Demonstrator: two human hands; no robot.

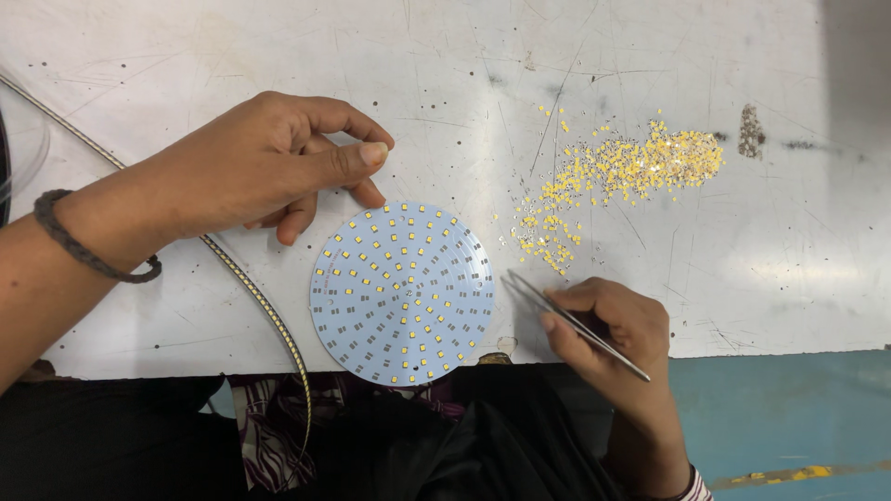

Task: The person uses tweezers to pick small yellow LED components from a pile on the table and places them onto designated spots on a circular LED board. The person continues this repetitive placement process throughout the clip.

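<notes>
A scratched, speckled white worktable (650, 56) fills most of the view. A thin braided metal hose (264, 306) runs diagonally across its left side, and a small grey heap of bits (750, 132) lies far right. Blue floor (789, 417) shows below the table edge.

Left hand (264, 162): bare forearm, dark braided band (88, 243) worn at wrist. Right hand (608, 325): bare, with a striped cuff (698, 484) at the wrist. Dark clothing over the lap.

Your desk (186, 37) is a scratched, speckled white sheet. On it you have a round pale-blue board (402, 292) dotted with small yellow chips, its near edge reaching the desk's edge. A loose scatter of tiny yellow chips (622, 172) lies to its upper right, well apart, with a small grey heap (750, 132) beyond.
</notes>
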